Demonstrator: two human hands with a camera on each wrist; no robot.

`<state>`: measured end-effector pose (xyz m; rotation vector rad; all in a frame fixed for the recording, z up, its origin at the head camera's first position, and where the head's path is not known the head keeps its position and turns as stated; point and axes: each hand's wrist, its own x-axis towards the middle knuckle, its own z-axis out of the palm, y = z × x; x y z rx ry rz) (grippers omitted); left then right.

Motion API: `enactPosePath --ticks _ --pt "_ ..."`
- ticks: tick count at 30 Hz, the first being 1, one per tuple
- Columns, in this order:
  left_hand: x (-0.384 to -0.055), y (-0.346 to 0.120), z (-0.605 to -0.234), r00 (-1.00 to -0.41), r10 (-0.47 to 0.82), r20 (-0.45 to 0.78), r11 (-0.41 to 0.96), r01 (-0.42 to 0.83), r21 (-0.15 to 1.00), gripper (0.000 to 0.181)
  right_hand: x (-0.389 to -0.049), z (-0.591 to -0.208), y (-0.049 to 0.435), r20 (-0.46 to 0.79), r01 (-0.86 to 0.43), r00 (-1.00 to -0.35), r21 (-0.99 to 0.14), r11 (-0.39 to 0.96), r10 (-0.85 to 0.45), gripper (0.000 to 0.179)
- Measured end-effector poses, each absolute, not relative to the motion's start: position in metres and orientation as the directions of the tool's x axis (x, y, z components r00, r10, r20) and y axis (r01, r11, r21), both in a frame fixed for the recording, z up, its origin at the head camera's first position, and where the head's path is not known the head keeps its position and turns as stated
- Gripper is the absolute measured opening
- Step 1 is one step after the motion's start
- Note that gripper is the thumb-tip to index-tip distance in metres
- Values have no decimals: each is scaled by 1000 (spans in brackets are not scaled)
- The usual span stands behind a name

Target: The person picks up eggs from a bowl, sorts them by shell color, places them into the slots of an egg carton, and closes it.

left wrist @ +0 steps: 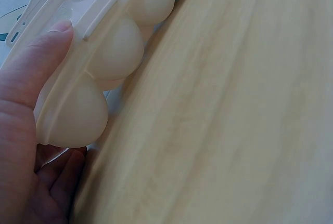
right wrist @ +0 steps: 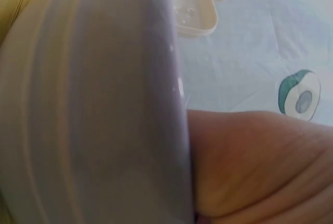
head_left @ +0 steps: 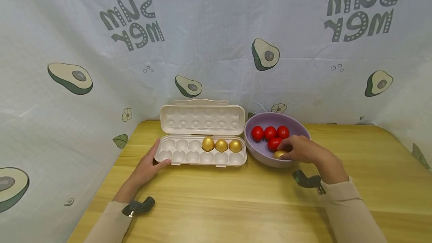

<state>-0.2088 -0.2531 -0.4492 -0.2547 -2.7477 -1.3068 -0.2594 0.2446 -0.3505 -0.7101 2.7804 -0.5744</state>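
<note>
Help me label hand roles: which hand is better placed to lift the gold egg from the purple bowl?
Right, most likely: the right hand is over the rim of the purple bowl, at the gold egg. The left hand holds the left end of the egg carton, away from the bowl.

Behind the left hand (head_left: 147, 166), a beige sleeve (head_left: 107, 222) reaches the wrist, where a dark, curved wrist device (head_left: 139, 207) sits on the thumb side — round-tipped, speckled with tiny marks, a small silvery piece below. Behind the right hand (head_left: 303, 149), a matching sleeve (head_left: 351, 209) shows a creased cuff, beside a second dark device (head_left: 306, 180) — its metallic fitting probably similar, though too small to be sure.
</note>
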Motion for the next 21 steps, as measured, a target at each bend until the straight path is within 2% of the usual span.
enactPosePath --ticks 21 --pt "-207 -253 -449 -984 99 147 621 177 764 95 -260 -351 248 -75 -403 -872 -454 795 -484 17"
